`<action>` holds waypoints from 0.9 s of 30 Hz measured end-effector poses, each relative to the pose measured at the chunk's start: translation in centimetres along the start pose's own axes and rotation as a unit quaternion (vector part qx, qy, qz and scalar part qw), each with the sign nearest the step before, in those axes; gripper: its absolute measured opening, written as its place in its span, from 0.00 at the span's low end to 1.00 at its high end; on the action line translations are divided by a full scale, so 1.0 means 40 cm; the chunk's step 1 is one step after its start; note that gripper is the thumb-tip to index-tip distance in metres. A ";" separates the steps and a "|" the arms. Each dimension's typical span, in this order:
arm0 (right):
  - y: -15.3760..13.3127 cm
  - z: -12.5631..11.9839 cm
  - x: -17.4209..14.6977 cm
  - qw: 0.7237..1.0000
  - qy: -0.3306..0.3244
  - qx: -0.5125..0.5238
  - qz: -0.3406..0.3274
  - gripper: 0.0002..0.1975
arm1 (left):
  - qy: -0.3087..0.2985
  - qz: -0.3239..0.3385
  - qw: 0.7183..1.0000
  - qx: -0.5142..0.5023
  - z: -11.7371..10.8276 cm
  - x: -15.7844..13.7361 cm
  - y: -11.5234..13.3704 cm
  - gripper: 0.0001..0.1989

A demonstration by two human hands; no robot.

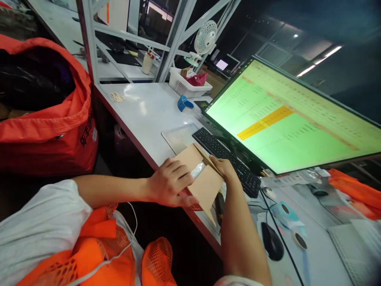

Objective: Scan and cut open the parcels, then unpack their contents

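Tilted above the table's front edge is a small brown cardboard box (pixel 210 184) with its flaps partly raised. A clear, shiny plastic piece (pixel 198 170) shows in the gap between the flaps. My right hand (pixel 224 166) grips the box's far right side, thumb along the edge. On the near left side, my left hand (pixel 172 183) has its fingers curled against the box; its thumb is blurred at the lower flap. What lies deeper in the box is hidden.
A black keyboard (pixel 226 159) and a large lit monitor (pixel 291 119) stand beyond the box. To the right are a black mouse (pixel 272 241) and tape rolls. A large orange bag (pixel 47 135) stands at left; a blue tape roll (pixel 184 103) and white basket (pixel 190 85) sit farther back.
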State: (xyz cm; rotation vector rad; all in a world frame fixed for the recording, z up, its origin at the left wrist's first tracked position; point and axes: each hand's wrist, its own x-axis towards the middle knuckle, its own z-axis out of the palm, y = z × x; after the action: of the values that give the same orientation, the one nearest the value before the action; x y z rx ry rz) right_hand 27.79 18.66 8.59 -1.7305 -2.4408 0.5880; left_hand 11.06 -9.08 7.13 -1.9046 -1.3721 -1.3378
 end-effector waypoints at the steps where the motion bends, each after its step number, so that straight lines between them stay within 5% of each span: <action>1: -0.001 0.001 0.001 1.000 -0.006 0.015 0.015 0.27 | -0.024 -0.019 0.999 -0.009 -0.018 -0.034 0.008 0.26; 4: -0.007 0.001 0.005 0.999 -0.016 0.031 0.026 0.26 | -0.126 -0.052 0.990 -0.027 -0.043 -0.107 0.002 0.25; 7: -0.025 -0.007 -0.002 0.999 0.037 -0.009 -0.018 0.21 | -0.257 -0.059 0.964 -0.041 -0.051 -0.082 -0.030 0.21; 9: -0.041 -0.017 -0.024 0.980 0.182 -0.024 -0.081 0.17 | -0.347 -0.070 0.935 -0.028 -0.060 -0.005 -0.047 0.20; 11: -0.058 -0.024 -0.064 0.916 0.370 -0.007 -0.152 0.17 | -0.411 -0.070 0.909 -0.025 -0.063 0.091 -0.060 0.18; 13: -0.073 -0.021 -0.120 0.860 0.459 0.022 -0.224 0.16 | -0.433 -0.063 0.899 -0.004 -0.042 0.174 -0.078 0.15; 14: -0.080 -0.014 -0.153 0.858 0.441 0.034 -0.262 0.15 | -0.447 -0.056 0.892 0.020 -0.022 0.201 -0.089 0.15; 19: -0.112 0.052 -0.299 0.915 0.143 0.024 -0.377 0.08 | -0.456 -0.024 0.888 0.058 0.109 0.213 -0.133 0.24; 23: -0.122 0.091 -0.321 0.907 0.146 0.011 -0.395 0.10 | -0.460 -0.032 0.885 0.054 0.134 0.203 -0.126 0.30; 27: -0.118 0.082 -0.312 0.903 0.157 0.009 -0.400 0.16 | -0.500 -0.034 0.864 0.036 0.075 0.243 -0.103 0.28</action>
State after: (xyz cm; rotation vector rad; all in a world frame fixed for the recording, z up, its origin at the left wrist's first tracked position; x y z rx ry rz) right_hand 27.04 4.96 9.05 -0.6035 -2.5597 0.2006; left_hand 9.13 -0.47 13.64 -2.6359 -1.8780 -0.2041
